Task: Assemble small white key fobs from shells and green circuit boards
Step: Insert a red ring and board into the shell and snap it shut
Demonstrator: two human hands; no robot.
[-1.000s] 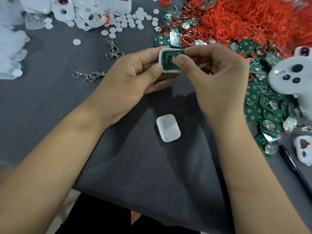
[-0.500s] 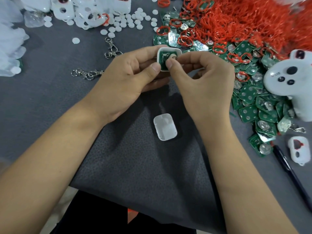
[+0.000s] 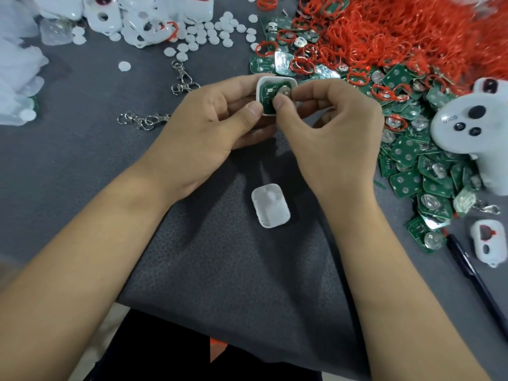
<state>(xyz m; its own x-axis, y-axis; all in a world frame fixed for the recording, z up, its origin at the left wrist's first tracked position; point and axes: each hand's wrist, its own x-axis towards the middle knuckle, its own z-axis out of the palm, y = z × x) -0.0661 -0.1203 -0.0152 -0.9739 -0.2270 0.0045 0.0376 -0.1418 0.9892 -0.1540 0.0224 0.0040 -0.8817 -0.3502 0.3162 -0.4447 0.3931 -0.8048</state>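
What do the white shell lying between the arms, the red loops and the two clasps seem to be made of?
Small white rounded shell: probably moulded plastic, matte, with thin raised walls.
Heap of red loops: likely rubber or soft plastic; they are thin and tangle loosely.
Silver swivel clasps: metal, judging by the bright, shiny glints.
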